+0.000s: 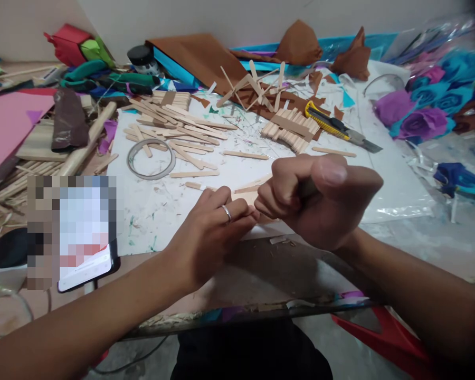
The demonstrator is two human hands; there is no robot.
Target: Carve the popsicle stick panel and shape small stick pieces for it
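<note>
My left hand (209,232), a ring on one finger, lies on the white work sheet (237,169) and presses a few craft sticks (247,192) flat with its fingertips. My right hand (320,198) is closed in a fist directly to the right, thumb on top, gripping a dark handle that barely shows between the fingers; its tip meets the sticks under my left fingertips. What the handle belongs to is hidden.
Loose craft sticks (182,129) cover the sheet, with a glued stick panel (291,129), a yellow utility knife (332,125), a tape ring (151,158), brown paper (206,58), pliers (103,79) and paper flowers (423,113). A phone (85,264) lies at the left.
</note>
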